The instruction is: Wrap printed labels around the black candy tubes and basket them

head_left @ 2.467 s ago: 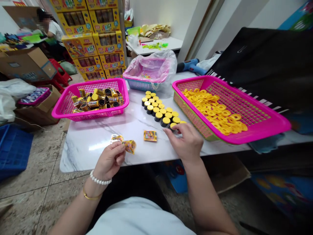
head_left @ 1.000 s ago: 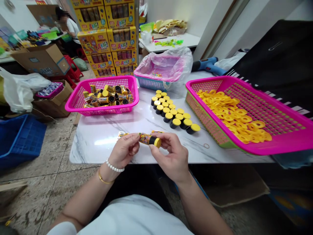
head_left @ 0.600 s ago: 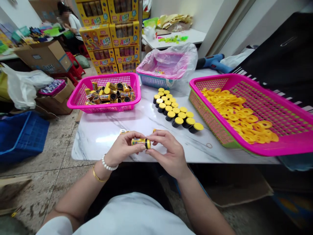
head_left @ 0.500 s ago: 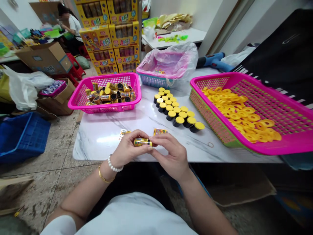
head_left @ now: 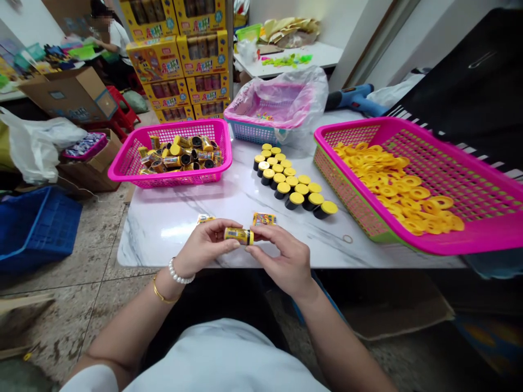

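Observation:
My left hand (head_left: pixel 206 242) and my right hand (head_left: pixel 284 253) together hold a small labelled cylinder (head_left: pixel 238 236) level above the marble table (head_left: pixel 163 245). Its yellow-and-black cap end (head_left: pixel 250 237) points right, against my right fingers. Two small printed wrappers lie just beyond my hands, one (head_left: pixel 205 219) past my left fingers and one (head_left: pixel 263 219) past my right. Farther off stand rows of black cylinders with yellow caps (head_left: pixel 288 182). A pink basket rim (head_left: pixel 171 183) surrounds labelled cylinders (head_left: pixel 180 154), and another pink basket (head_left: pixel 408 243) holds yellow rings (head_left: pixel 392 188).
A plastic-lined blue basket (head_left: pixel 241 133) stands at the table's far edge, near a blue tool (head_left: pixel 355 98). Black cloth (head_left: pixel 457 71) lies at right. Yellow boxes (head_left: pixel 180 71) are stacked behind; a person (head_left: pixel 110 38) sits far left. A blue crate (head_left: pixel 36 228) sits on the floor.
My hands have come together around the cylinder, which now lies level. The right hand has left the rows of capped cylinders. Both wrappers now lie on the table, and the view has shifted.

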{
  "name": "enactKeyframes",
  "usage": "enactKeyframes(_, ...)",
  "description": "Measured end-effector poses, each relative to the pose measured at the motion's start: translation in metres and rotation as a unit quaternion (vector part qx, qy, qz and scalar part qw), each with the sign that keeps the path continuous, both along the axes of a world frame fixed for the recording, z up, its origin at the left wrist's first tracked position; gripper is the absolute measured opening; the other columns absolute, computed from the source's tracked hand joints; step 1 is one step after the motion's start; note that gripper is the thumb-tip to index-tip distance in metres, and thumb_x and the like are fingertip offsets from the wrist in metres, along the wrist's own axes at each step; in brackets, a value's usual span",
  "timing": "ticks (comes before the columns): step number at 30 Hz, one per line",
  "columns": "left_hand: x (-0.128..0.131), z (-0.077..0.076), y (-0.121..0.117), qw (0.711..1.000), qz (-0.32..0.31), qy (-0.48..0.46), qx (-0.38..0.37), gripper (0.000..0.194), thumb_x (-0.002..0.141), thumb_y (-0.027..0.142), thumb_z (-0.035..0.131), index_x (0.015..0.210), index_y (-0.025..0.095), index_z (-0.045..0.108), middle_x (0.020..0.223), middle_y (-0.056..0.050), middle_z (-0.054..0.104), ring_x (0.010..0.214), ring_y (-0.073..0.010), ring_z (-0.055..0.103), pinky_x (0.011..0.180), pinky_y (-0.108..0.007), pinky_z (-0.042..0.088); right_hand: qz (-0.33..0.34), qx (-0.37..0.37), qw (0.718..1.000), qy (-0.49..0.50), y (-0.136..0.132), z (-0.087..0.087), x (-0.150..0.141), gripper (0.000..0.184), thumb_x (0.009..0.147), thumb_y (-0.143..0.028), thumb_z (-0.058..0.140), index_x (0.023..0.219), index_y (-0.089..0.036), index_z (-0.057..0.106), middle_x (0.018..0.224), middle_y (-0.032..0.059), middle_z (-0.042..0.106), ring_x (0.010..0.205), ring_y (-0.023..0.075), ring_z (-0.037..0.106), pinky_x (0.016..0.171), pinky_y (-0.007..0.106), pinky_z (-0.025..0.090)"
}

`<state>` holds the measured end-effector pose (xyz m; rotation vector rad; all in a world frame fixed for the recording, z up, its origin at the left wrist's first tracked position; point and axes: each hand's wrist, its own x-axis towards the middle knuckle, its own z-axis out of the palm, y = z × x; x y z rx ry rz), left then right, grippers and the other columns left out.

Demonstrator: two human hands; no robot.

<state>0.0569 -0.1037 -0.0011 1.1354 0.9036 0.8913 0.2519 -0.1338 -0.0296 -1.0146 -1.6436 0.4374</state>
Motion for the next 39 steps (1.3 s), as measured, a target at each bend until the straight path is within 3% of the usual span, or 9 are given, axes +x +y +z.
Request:
enactKeyframes(5, 0.002, 0.015, -0.004, 0.984, -0.006, 0.102, 0.143, 0.033, 0.071, 0.022, 0.086, 0.104, 0.019, 0.079, 0.093, -0.009, 0.074, 0.085, -0.0197, 0.066, 0.081, -0.028, 0.050, 0.056, -0.123, 0.984, 0.114, -0.005, 0.008, 0.004, 0.025, 0.076, -0.023, 0.084, 0.099, -0.022, 0.076, 0.090, 0.0047, 0.078, 0.075, 0.0195, 0.075, 0.074, 0.033, 0.064)
enactKeyframes(11, -0.003, 0.024, 0.002, 0.956, -0.098, 0.168, 0.219, 0.031, 0.076, 0.021, 0.082, 0.107, 0.021, 0.079, 0.095, -0.011, 0.074, 0.086, -0.0208, 0.063, 0.084, -0.029, 0.045, 0.140, -0.317, 0.902, 0.258, -0.006, 0.010, 0.004, 0.030, 0.070, -0.037, 0.088, 0.091, -0.019, 0.077, 0.084, 0.0058, 0.080, 0.075, 0.0223, 0.077, 0.072, 0.036, 0.066)
enactKeyframes(18, -0.006, 0.008, -0.003, 0.996, -0.049, 0.074, 0.033, 0.046, 0.082, 0.039, 0.077, 0.121, 0.016, 0.067, 0.083, -0.006, 0.065, 0.065, -0.0145, 0.058, 0.063, -0.025, 0.048, 0.002, -0.011, 0.999, 0.050, -0.004, -0.001, 0.002, 0.018, 0.078, -0.020, 0.080, 0.094, -0.026, 0.077, 0.097, 0.0058, 0.080, 0.091, 0.0227, 0.076, 0.088, 0.040, 0.064)
enactKeyframes(21, -0.005, 0.006, -0.001, 0.994, -0.063, 0.083, 0.021, 0.034, 0.081, 0.041, 0.077, 0.099, 0.014, 0.068, 0.075, -0.003, 0.060, 0.060, -0.0127, 0.054, 0.057, -0.024, 0.046, 0.014, -0.027, 0.997, 0.065, -0.001, -0.006, -0.002, 0.015, 0.077, -0.022, 0.081, 0.091, -0.026, 0.078, 0.096, 0.0065, 0.080, 0.089, 0.0232, 0.076, 0.087, 0.040, 0.064)
enactKeyframes(23, -0.003, 0.008, 0.003, 0.990, -0.049, 0.108, 0.073, 0.031, 0.079, 0.037, 0.079, 0.096, 0.014, 0.068, 0.078, -0.004, 0.060, 0.066, -0.0127, 0.054, 0.061, -0.023, 0.045, 0.050, -0.150, 0.975, 0.155, 0.004, -0.009, -0.006, 0.018, 0.075, -0.031, 0.084, 0.089, -0.022, 0.077, 0.088, 0.0068, 0.079, 0.080, 0.0232, 0.077, 0.080, 0.040, 0.065)
enactKeyframes(26, -0.002, 0.011, 0.010, 0.977, -0.052, 0.151, 0.143, 0.031, 0.079, 0.035, 0.080, 0.099, 0.015, 0.069, 0.081, -0.005, 0.063, 0.073, -0.0135, 0.055, 0.067, -0.023, 0.045, 0.126, -0.340, 0.878, 0.312, 0.010, -0.013, -0.010, 0.036, 0.068, -0.047, 0.088, 0.084, -0.018, 0.074, 0.075, 0.0046, 0.077, 0.061, 0.0202, 0.074, 0.065, 0.036, 0.066)
enactKeyframes(29, -0.004, 0.012, 0.016, 0.981, -0.099, 0.144, 0.088, 0.035, 0.078, 0.044, 0.079, 0.094, 0.015, 0.067, 0.073, -0.004, 0.063, 0.061, -0.0126, 0.056, 0.057, -0.022, 0.045, 0.185, -0.395, 0.828, 0.352, 0.012, -0.013, -0.007, 0.041, 0.068, -0.053, 0.087, 0.080, -0.016, 0.072, 0.067, 0.0031, 0.074, 0.058, 0.0183, 0.073, 0.062, 0.034, 0.065)
enactKeyframes(34, -0.001, 0.012, 0.024, 0.978, -0.160, 0.115, -0.062, 0.051, 0.078, 0.065, 0.071, 0.073, 0.015, 0.060, 0.054, -0.004, 0.061, 0.037, -0.0099, 0.050, 0.038, -0.019, 0.037, 0.184, -0.258, 0.911, 0.265, 0.011, -0.010, 0.008, 0.042, 0.077, -0.038, 0.085, 0.115, -0.024, 0.074, 0.103, 0.0068, 0.076, 0.085, 0.0186, 0.075, 0.077, 0.034, 0.065)
enactKeyframes(39, 0.012, 0.012, 0.027, 0.970, -0.182, -0.017, -0.161, 0.057, 0.069, 0.067, 0.078, 0.082, 0.015, 0.060, 0.055, -0.002, 0.065, 0.033, -0.0109, 0.052, 0.034, -0.018, 0.039, 0.123, -0.099, 0.970, 0.183, 0.014, -0.002, 0.011, 0.018, 0.081, -0.021, 0.080, 0.097, -0.029, 0.081, 0.096, 0.0056, 0.077, 0.091, 0.0199, 0.073, 0.077, 0.033, 0.063)
